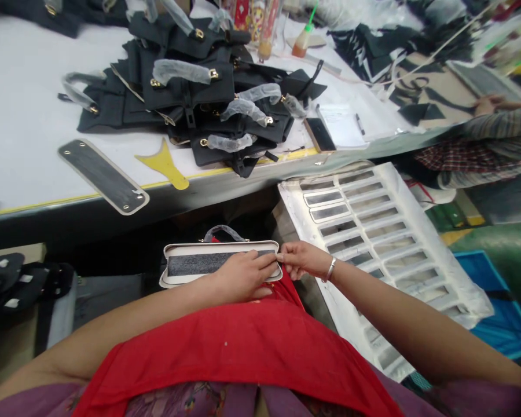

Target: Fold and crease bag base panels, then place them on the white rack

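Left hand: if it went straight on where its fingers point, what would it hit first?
Probably the right hand, at the bag's right end; the left hand's fingers point roughly at it. Depth is unclear here, so their fingertips may already touch.

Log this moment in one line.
left hand: laid over bag | right hand: at bag's right end | wrapped handle: on bag's far side

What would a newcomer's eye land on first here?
Probably the bright red apron, across the lower middle. Just above it, the left hand and right hand meet at the right end of a bag. Beyond, black handbags lie heaped on the white table.
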The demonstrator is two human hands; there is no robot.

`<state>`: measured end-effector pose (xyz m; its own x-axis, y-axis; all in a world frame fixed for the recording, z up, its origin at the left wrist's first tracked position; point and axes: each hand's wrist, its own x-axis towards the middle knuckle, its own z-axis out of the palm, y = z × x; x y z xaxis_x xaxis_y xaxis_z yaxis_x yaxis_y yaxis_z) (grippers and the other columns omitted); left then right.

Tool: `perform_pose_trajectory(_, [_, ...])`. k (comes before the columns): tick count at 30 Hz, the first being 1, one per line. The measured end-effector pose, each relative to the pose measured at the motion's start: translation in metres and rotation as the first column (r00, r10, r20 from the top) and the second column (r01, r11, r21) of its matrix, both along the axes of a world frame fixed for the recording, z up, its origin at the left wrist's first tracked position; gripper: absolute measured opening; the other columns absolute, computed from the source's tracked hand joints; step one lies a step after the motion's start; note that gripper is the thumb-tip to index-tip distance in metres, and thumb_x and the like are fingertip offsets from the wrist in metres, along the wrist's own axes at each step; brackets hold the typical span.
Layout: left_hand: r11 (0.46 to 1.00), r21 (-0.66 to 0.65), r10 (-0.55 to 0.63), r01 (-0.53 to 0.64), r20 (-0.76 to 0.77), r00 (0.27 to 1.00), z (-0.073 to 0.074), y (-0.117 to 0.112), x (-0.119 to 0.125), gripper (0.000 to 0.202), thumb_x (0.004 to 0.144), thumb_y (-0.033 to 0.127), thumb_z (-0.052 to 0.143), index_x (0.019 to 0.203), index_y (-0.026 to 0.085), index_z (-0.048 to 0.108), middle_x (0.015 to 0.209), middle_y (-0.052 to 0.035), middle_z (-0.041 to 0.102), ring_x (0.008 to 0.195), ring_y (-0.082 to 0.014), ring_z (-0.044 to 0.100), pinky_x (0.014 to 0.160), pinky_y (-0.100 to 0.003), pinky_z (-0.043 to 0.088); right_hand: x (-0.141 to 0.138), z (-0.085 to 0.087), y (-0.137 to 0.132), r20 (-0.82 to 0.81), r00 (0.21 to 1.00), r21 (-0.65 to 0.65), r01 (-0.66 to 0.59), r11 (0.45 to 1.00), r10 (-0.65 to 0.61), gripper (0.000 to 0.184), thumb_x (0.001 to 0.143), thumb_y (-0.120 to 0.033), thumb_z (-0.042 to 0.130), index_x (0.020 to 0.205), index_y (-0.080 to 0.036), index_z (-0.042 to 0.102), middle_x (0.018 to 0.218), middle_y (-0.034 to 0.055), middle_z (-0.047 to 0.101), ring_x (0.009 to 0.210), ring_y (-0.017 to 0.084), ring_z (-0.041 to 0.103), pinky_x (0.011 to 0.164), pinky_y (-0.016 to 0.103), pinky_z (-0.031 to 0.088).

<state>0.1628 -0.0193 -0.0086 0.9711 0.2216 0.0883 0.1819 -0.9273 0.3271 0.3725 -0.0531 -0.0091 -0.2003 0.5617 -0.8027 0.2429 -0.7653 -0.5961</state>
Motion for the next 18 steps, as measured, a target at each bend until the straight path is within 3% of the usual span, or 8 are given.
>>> perform_pose_trajectory(4, [0.994, -0.007, 0.105, -0.109, 0.343, 0.933, 0.010, -0.005, -0.032, 0.038, 0.084, 0.043, 0.052, 0.107, 0.014, 0.059, 0.115, -0.0136, 0.058, 0.085, -0.0169, 0.058, 0.072, -0.027, 0.048, -0.003, 0.012, -0.001, 0.115, 0.992, -0.018, -0.053, 0.998, 0.055, 0.052, 0.062, -0.064, 0.065, 0.071, -0.016, 0.046, 0.056, -0.0029, 0.058, 0.046, 0.008, 0.058, 0.042, 0.016, 0.043])
perform_pose_trajectory(6, [0.952, -0.126, 0.304, -0.278, 0.442, 0.844, 0.015, -0.001, -0.065, 0.023, 0.085, 0.036, 0.052, 0.087, 0.014, 0.062, 0.093, -0.0085, 0.064, 0.079, -0.0132, 0.058, 0.070, -0.023, 0.046, -0.004, 0.011, 0.001, 0.142, 0.987, -0.028, -0.078, 0.997, 0.082, 0.053, 0.062, -0.064, 0.065, 0.070, -0.016, 0.045, 0.059, -0.0016, 0.059, 0.048, 0.008, 0.059, 0.043, 0.015, 0.043])
perform_pose_trajectory(8, [0.752, -0.322, 0.659, -0.576, 0.375, 0.652, 0.015, 0.006, -0.105, 0.025, 0.084, 0.032, 0.053, 0.067, 0.015, 0.056, 0.068, -0.0022, 0.057, 0.065, -0.0098, 0.053, 0.062, -0.021, 0.043, -0.004, 0.009, 0.006, 0.150, 0.982, -0.053, -0.109, 0.993, 0.116, 0.052, 0.063, -0.063, 0.066, 0.070, -0.016, 0.045, 0.060, -0.0007, 0.059, 0.049, 0.009, 0.060, 0.043, 0.015, 0.043])
perform_pose_trajectory(10, [0.383, -0.532, 0.918, -0.755, 0.130, 0.374, 0.007, 0.015, -0.144, 0.032, 0.080, 0.037, 0.057, 0.060, 0.015, 0.049, 0.057, 0.0018, 0.048, 0.054, -0.0077, 0.046, 0.053, -0.019, 0.039, -0.005, 0.010, 0.011, 0.149, 0.977, -0.093, -0.141, 0.986, 0.153, 0.050, 0.064, -0.061, 0.067, 0.069, -0.016, 0.046, 0.060, -0.0003, 0.059, 0.048, 0.009, 0.060, 0.041, 0.015, 0.043])
perform_pose_trajectory(11, [0.216, -0.637, 0.946, -0.740, -0.051, 0.321, 0.000, 0.019, -0.159, 0.033, 0.077, 0.041, 0.060, 0.061, 0.015, 0.047, 0.055, 0.0031, 0.046, 0.051, -0.0071, 0.044, 0.049, -0.019, 0.037, -0.005, 0.011, 0.013, 0.144, 0.975, -0.121, -0.153, 0.981, 0.170, 0.049, 0.064, -0.060, 0.067, 0.069, -0.016, 0.046, 0.060, -0.0001, 0.059, 0.048, 0.009, 0.060, 0.041, 0.015, 0.043])
perform_pose_trajectory(14, [-0.134, -0.836, 0.776, -0.532, -0.423, 0.468, -0.023, 0.027, -0.183, 0.038, 0.071, 0.046, 0.065, 0.067, 0.015, 0.044, 0.056, 0.0040, 0.048, 0.048, -0.0068, 0.046, 0.045, -0.018, 0.038, -0.004, 0.015, 0.019, 0.122, 0.971, -0.197, -0.180, 0.964, 0.206, 0.047, 0.065, -0.058, 0.068, 0.069, -0.015, 0.050, 0.060, 0.0009, 0.059, 0.049, 0.010, 0.060, 0.041, 0.016, 0.044])
perform_pose_trajectory(16, [-0.230, -0.875, 0.693, -0.427, -0.455, 0.559, -0.031, 0.030, -0.183, 0.041, 0.068, 0.047, 0.067, 0.069, 0.016, 0.040, 0.059, 0.0037, 0.051, 0.051, -0.0079, 0.051, 0.047, -0.019, 0.043, -0.004, 0.015, 0.021, 0.105, 0.973, -0.227, -0.176, 0.958, 0.204, 0.047, 0.064, -0.058, 0.069, 0.070, -0.014, 0.052, 0.061, 0.0012, 0.060, 0.050, 0.010, 0.061, 0.041, 0.015, 0.045])
perform_pose_trajectory(18, [-0.246, -0.884, 0.676, -0.396, -0.450, 0.584, -0.029, 0.032, -0.179, 0.044, 0.066, 0.047, 0.070, 0.068, 0.016, 0.038, 0.062, 0.0037, 0.051, 0.055, -0.0095, 0.055, 0.050, -0.021, 0.048, -0.004, 0.014, 0.021, 0.100, 0.980, -0.236, -0.146, 0.961, 0.173, 0.048, 0.062, -0.058, 0.070, 0.069, -0.014, 0.052, 0.060, 0.0009, 0.060, 0.050, 0.010, 0.061, 0.041, 0.015, 0.044])
